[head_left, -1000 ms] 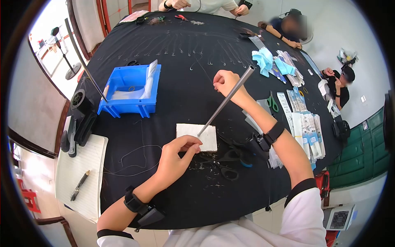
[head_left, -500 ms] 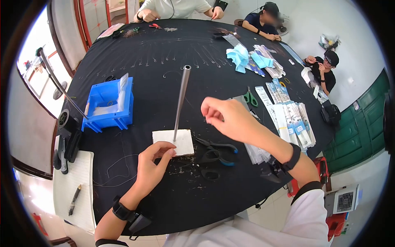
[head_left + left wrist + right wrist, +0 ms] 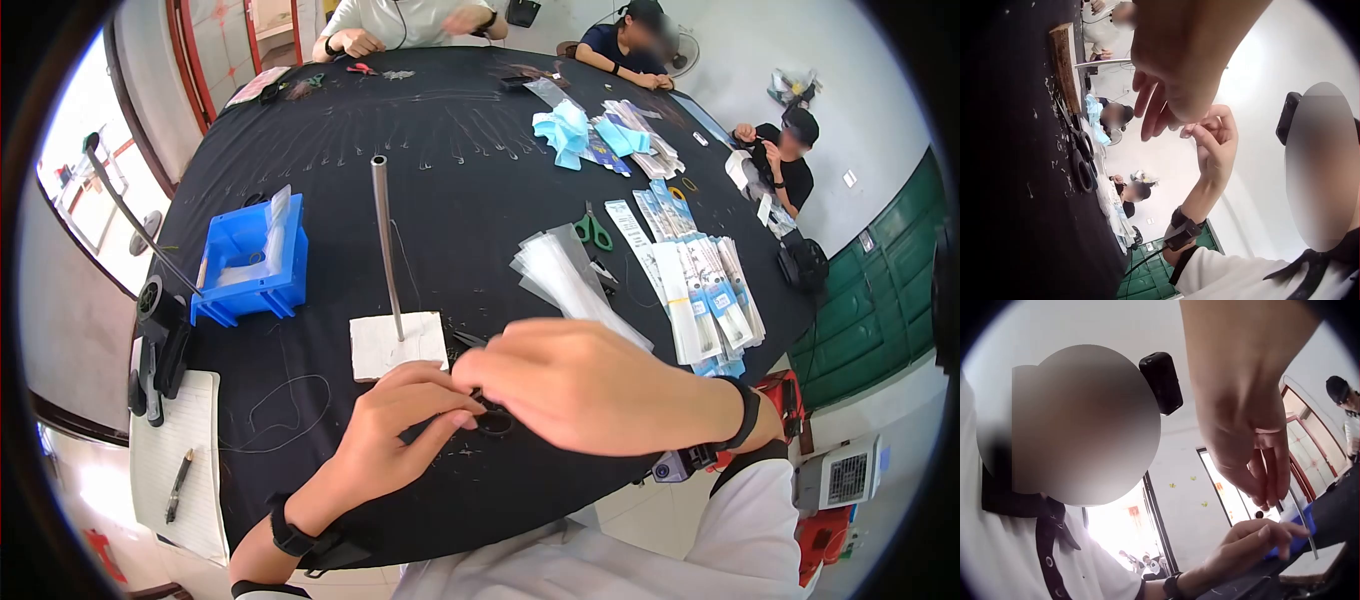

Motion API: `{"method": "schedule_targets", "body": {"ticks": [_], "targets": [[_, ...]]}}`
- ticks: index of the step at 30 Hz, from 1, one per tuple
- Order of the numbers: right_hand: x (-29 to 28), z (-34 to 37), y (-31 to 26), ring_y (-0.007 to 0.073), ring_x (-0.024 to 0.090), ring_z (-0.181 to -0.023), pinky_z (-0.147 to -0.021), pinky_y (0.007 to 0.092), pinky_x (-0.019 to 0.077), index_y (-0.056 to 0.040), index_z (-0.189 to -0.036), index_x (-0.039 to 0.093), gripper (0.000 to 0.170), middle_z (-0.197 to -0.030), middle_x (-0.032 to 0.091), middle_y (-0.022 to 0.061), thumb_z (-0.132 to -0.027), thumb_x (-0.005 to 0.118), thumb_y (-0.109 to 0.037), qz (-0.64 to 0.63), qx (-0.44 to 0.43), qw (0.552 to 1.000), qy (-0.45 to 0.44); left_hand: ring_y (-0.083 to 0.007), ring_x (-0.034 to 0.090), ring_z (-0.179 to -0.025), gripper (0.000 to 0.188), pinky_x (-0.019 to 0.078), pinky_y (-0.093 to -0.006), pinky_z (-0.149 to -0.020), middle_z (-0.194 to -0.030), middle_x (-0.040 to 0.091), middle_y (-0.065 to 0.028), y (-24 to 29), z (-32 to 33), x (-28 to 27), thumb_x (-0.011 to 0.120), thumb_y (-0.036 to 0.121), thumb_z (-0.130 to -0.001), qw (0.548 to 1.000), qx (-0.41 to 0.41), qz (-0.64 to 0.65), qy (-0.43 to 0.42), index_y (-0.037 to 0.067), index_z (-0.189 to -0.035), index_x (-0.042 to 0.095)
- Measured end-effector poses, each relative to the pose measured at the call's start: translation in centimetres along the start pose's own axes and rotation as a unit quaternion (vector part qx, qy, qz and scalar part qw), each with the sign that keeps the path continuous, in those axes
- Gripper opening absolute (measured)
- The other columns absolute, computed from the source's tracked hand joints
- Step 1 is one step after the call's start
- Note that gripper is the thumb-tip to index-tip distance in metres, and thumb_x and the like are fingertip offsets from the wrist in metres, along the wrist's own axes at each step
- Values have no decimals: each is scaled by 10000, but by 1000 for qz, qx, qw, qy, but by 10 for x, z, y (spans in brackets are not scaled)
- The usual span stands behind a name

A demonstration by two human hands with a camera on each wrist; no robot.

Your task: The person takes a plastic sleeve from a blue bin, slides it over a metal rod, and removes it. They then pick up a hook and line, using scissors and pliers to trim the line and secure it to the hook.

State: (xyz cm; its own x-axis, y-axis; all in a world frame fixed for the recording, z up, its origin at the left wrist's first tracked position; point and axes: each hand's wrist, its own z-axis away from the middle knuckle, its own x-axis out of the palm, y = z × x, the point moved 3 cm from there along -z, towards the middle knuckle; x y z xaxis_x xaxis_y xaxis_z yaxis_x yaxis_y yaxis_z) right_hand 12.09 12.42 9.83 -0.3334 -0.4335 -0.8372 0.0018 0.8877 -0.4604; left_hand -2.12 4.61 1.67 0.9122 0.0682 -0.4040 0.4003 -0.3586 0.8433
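Observation:
My left hand [image 3: 390, 425] is low over the table, in front of a white-topped block [image 3: 370, 345]. Its thumb and index fingertip come close together; what lies between them is too small to tell. My right hand [image 3: 580, 385] is slightly blurred, fingertips right beside the left ones. In the left wrist view the right thumb [image 3: 1205, 139] and forefinger pinch; the thin line between them is hardly visible there. A stretch of thin line [image 3: 408, 262] shows beside the metal rod [image 3: 386, 240], which stands up from the block. Black scissors [image 3: 1082, 150] lie under the hands.
A blue bin [image 3: 280, 290] stands left, near a notebook [image 3: 205, 400] with a pen [image 3: 179, 487]. Rightward are clear plastic sleeves [image 3: 565, 275], green-handled scissors [image 3: 592, 230] and printed packets [image 3: 700, 290]. Lines with small hooks [image 3: 425, 162] lie farther back. Several people sit around the table.
My right hand has come down and toward me, from beside the rod to the left fingertips. The left hand has drawn back slightly from the rod's foot. The head view has turned rightward.

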Motion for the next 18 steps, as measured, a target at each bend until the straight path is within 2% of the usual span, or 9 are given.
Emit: {"method": "schedule_targets", "body": {"ticks": [4,7,10,14,18], "targets": [[2,8,20,276,581,-805,-660,362,479,24,-910,513,204,-799,561,136,-713,563,19,114,31,993,-8,-199,620,-795,76,482,-324,-788,-735,674,-48,8,0,-7,621,28,-814,999,-22,30,13,22,-839,693],[5,12,30,276,580,-798,-649,365,475,17,-897,517,189,-786,553,129,-713,556,23,145,24,989,15,-194,623,-799,85,471,-323,-808,-739,676,-46,11,1,-11,613,39,-822,998,-37,45,15,28,-838,696],[-5,11,34,292,590,-763,-661,370,467,-12,-936,564,163,-801,582,109,-775,579,11,170,79,981,50,-187,621,-815,94,455,-333,-840,-748,679,-57,17,1,-14,603,37,-828,998,-32,59,7,28,-843,696],[-10,13,62,319,602,-769,-679,390,471,-8,-914,558,116,-830,611,126,-798,560,4,200,137,965,104,-187,618,-846,102,435,-356,-877,-768,683,-69,25,1,-13,598,33,-834,989,-35,143,1,24,-855,697],[-3,19,91,336,599,-728,-649,389,471,12,-884,561,83,-798,613,151,-806,540,-7,200,172,959,99,-203,625,-850,97,424,-400,-900,-779,684,-82,36,-1,-10,605,37,-832,971,-20,239,-10,7,-862,693]]}}
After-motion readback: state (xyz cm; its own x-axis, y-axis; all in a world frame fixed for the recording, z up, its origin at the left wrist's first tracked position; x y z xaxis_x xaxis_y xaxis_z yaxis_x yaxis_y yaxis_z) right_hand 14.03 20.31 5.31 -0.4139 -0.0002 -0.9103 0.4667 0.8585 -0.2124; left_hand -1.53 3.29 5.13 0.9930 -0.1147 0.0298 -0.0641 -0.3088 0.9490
